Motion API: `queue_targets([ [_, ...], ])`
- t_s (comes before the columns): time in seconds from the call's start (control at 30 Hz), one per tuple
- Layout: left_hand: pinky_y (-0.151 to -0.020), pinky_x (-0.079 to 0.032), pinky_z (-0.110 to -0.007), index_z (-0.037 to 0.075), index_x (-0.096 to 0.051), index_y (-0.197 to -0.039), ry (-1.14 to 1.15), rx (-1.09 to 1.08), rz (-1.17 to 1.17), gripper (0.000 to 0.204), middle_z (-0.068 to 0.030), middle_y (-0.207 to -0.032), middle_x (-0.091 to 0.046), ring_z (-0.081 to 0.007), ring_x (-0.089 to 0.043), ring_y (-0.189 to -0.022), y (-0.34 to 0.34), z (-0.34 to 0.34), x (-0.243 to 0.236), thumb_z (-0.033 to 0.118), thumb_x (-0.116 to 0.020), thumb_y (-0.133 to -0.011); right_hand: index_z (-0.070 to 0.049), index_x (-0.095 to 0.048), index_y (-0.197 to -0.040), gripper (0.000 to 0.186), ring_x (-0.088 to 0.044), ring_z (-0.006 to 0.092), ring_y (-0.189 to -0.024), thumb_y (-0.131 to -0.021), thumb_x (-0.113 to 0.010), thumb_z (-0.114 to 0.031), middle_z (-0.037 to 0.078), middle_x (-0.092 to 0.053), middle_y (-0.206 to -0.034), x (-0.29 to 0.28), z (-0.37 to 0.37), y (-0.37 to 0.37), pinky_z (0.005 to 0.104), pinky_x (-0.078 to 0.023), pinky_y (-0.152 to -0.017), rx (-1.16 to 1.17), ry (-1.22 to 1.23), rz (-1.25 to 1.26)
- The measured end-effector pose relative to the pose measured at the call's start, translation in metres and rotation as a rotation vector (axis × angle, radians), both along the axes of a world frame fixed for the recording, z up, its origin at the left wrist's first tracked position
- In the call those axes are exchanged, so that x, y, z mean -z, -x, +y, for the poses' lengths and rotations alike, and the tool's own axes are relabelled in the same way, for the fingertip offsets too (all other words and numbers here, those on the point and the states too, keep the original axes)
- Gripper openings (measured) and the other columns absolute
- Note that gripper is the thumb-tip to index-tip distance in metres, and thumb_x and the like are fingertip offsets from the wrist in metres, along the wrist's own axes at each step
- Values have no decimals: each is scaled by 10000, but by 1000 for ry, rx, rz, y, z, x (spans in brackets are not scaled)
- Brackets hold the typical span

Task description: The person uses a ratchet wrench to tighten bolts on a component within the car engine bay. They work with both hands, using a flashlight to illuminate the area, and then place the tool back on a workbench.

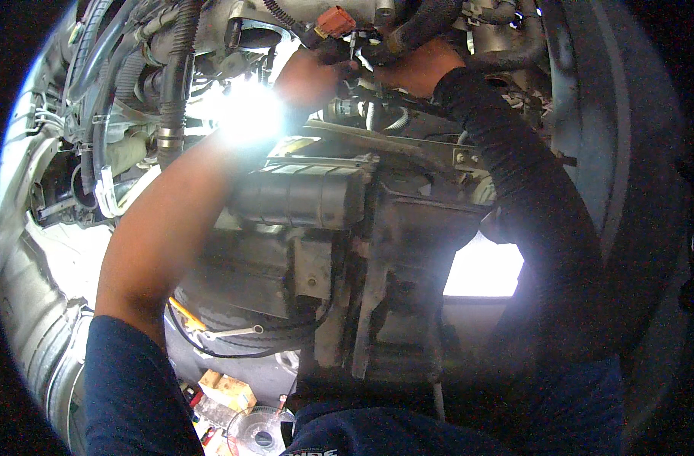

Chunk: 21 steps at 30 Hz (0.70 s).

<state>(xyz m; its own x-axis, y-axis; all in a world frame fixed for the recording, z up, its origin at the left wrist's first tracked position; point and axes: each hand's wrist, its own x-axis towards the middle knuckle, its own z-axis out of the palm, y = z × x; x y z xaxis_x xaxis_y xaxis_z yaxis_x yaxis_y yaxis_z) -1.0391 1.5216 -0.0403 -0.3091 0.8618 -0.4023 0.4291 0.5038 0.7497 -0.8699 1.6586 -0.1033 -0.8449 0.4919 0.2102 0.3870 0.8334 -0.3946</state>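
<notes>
My left hand (313, 80) reaches up into the engine bay, fingers curled at some dark fittings just below an orange connector (335, 21); what they hold is too small to make out. My right hand (415, 70) is beside it, under a thick black hose (415, 23), its fingertips hidden among dark parts. A strong glare (252, 110) washes out my left wrist. A black sleeve covers my right forearm, while my left forearm is partly bare.
Ribbed hoses (176, 91) run at the left, above a metal crossmember (400, 148) and black cylinder (294, 197). A wrench (237, 330) and yellow-handled tool (187, 311) lie lower left. Below are a cardboard box (225, 387) and a fan (259, 433). A dark panel (628, 190) borders the right.
</notes>
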Motion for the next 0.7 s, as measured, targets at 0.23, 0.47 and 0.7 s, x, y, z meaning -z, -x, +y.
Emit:
queue_targets([
  [0.23, -748, -520, -364, 73, -724, -1113, -125, -15, 197, 286, -97, -905, -748, -200, -679, -806, -4, 3, 10, 273, -722, -910, -45, -779, -967, 418, -730, 401, -859, -840, -623, -412, 237, -734, -927, 14, 10, 4, 488, -592, -844, -31, -34, -64],
  [0.47, -740, -521, -379, 64, -711, -1083, -141, 76, 347, 219, -129, -931, -738, -232, -681, -819, -5, 4, 14, 209, -667, -924, -24, -771, -944, 367, -725, 418, -874, -870, -606, -343, 246, -731, -960, 15, 11, 2, 506, -591, -840, 51, -10, -74],
  [0.7, -752, -527, -389, 68, -714, -1096, -203, -10, 65, 232, -134, -983, -736, -239, -684, -854, 2, 4, 20, 150, -569, -934, -154, -654, -1261, 374, -641, 329, -1128, -956, -550, -342, 121, -691, -1219, 16, 10, 6, 431, -508, -996, 188, 119, -173],
])
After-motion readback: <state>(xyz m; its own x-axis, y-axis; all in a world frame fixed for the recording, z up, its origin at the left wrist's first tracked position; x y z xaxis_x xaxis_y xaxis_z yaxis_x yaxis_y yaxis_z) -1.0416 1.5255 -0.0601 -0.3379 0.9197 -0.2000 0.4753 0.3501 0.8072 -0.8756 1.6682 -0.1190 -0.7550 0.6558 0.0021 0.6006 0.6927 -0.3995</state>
